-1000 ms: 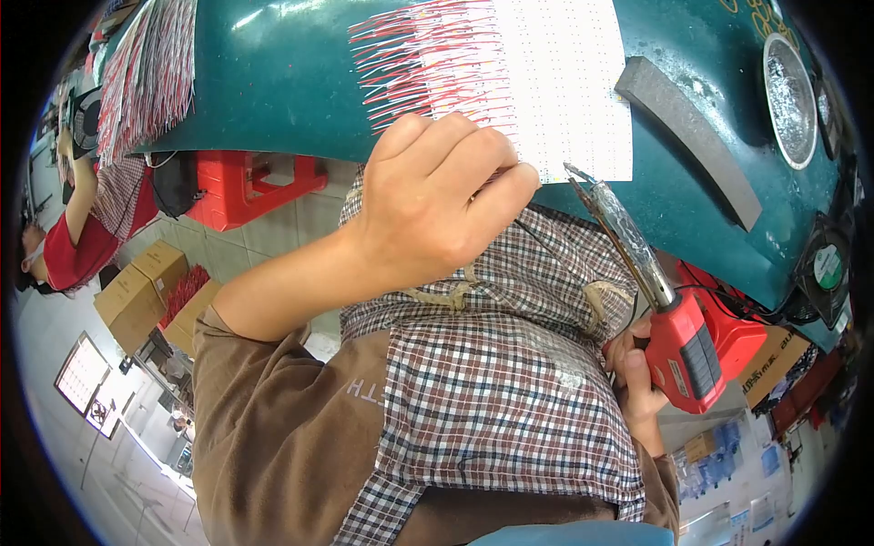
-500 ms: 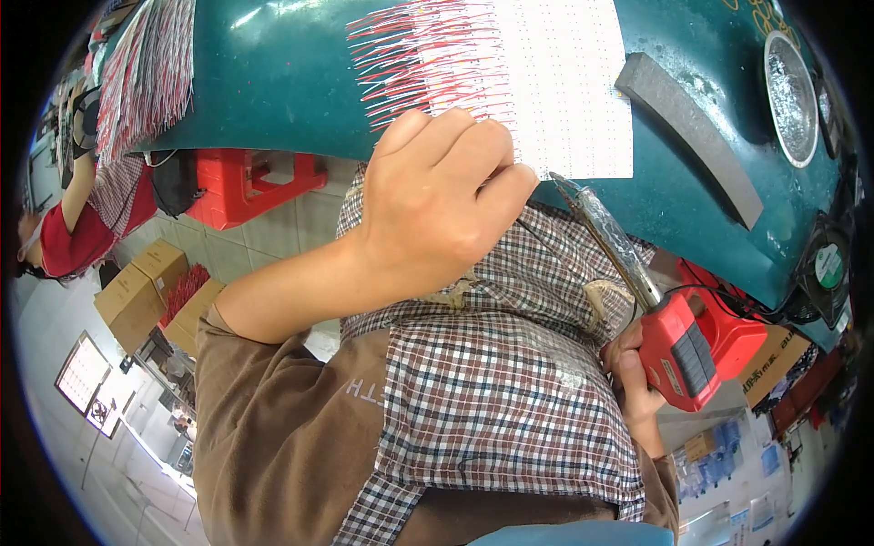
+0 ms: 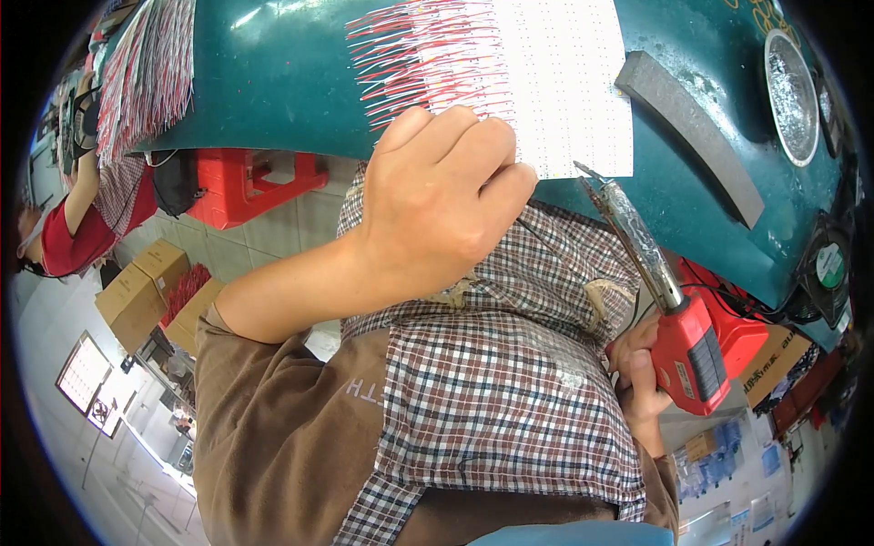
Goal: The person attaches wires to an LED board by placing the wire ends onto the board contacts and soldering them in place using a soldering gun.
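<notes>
A white sheet-like board [image 3: 569, 91] with rows of small dots lies at the table's near edge. Rows of red and white wires [image 3: 428, 55] stick out over its left part. My left hand [image 3: 446, 187] is closed at the board's near edge, beside the last wires. Its fingertips are hidden, so what they pinch does not show. My right hand [image 3: 642, 382], low on the right, grips a red soldering gun [image 3: 696, 355]. The gun's metal barrel slants up and left, its tip at the board's near right corner and apart from my left hand.
A curved grey bar [image 3: 696, 136] lies right of the board, with a metal dish [image 3: 790, 98] and a small fan [image 3: 827, 264] beyond. Wire bundles [image 3: 150, 77] hang over the table's left edge. Red stools [image 3: 223, 187], cartons [image 3: 141, 291] and another person [image 3: 68, 232] are nearby.
The soldering gun has shifted to the right, its tip drawing away from my left hand's fingers. My left hand has hardly moved.
</notes>
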The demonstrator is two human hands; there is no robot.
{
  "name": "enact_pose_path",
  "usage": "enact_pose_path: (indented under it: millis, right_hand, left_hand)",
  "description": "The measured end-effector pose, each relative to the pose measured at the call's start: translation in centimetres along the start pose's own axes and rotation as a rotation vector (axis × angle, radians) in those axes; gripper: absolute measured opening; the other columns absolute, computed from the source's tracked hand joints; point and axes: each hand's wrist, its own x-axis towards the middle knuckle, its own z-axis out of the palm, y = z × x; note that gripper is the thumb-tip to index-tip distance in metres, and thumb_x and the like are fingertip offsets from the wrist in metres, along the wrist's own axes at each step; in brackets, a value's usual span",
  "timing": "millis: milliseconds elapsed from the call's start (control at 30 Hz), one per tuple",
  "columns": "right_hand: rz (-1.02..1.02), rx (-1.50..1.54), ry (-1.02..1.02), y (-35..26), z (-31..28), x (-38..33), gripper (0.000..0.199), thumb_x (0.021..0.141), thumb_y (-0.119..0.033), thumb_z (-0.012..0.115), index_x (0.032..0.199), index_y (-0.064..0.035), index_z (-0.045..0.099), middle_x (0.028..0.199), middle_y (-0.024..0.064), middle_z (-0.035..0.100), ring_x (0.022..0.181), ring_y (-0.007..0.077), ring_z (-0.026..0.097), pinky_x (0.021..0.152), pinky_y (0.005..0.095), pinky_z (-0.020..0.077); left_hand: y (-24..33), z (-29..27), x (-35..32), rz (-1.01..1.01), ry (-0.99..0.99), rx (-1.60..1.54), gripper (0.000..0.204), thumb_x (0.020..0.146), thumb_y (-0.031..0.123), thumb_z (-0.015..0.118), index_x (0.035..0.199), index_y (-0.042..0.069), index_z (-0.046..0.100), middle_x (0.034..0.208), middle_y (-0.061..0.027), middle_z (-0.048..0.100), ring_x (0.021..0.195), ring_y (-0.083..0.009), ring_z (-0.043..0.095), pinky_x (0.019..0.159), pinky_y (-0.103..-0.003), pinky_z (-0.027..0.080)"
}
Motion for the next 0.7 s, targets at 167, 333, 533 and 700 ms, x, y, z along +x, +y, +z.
enact_pose_path:
  millis: [167, 333, 533, 700]
  right_hand:
    - [-0.155, 0.005, 0.01, 0.0, 0.3, 1.0, 0.017, 0.082, -0.013, 0.055, 0.088, -0.0012, 0.045, 0.068, 0.0057, 0.042, 0.04, 0.0065, 0.031, 0.041, 0.0237, 0.033]
    - [-0.295, -0.024, 0.091, 0.1, -0.9, 2.3, 0.018, 0.085, -0.013, 0.053, 0.092, 0.001, 0.045, 0.076, 0.0058, 0.042, 0.04, 0.0052, 0.029, 0.041, 0.0233, 0.032]
    - [-0.382, 0.037, 0.162, -1.0, -0.3, 3.7, 0.014, 0.085, -0.011, 0.052, 0.09, 0.001, 0.046, 0.073, 0.0047, 0.043, 0.04, 0.0056, 0.03, 0.039, 0.0217, 0.0307]
    - [-0.397, 0.054, 0.136, -1.3, 0.0, 3.6, 0.016, 0.084, -0.011, 0.053, 0.09, 0.0017, 0.047, 0.068, 0.0036, 0.042, 0.04, 0.0055, 0.031, 0.039, 0.0218, 0.0315]
  left_hand:
    - [-0.2, -0.4, 0.1, 0.001, 0.012, 0.017, 0.019, 0.059, 0.008, 0.074, 0.076, 0.009, 0.064, 0.066, 0.001, 0.047, 0.059, -0.0156, 0.046, 0.052, -0.031, 0.029]
    - [0.5, -1.1, 0.8, -0.09, -0.05, -0.034, 0.018, 0.061, 0.012, 0.073, 0.076, 0.011, 0.064, 0.067, 0.0025, 0.049, 0.06, -0.015, 0.046, 0.053, -0.032, 0.029]
    - [-7.9, -2.8, 4.0, -0.081, 0.126, 0.355, 0.01, 0.067, 0.009, 0.068, 0.076, 0.012, 0.066, 0.071, -0.0025, 0.055, 0.066, -0.0218, 0.054, 0.058, -0.035, 0.04]
    - [-15.1, -4.9, 8.2, -0.099, 0.248, 0.442, 0.008, 0.075, 0.013, 0.065, 0.076, 0.007, 0.06, 0.075, -0.0074, 0.054, 0.071, -0.0267, 0.054, 0.063, -0.038, 0.042]
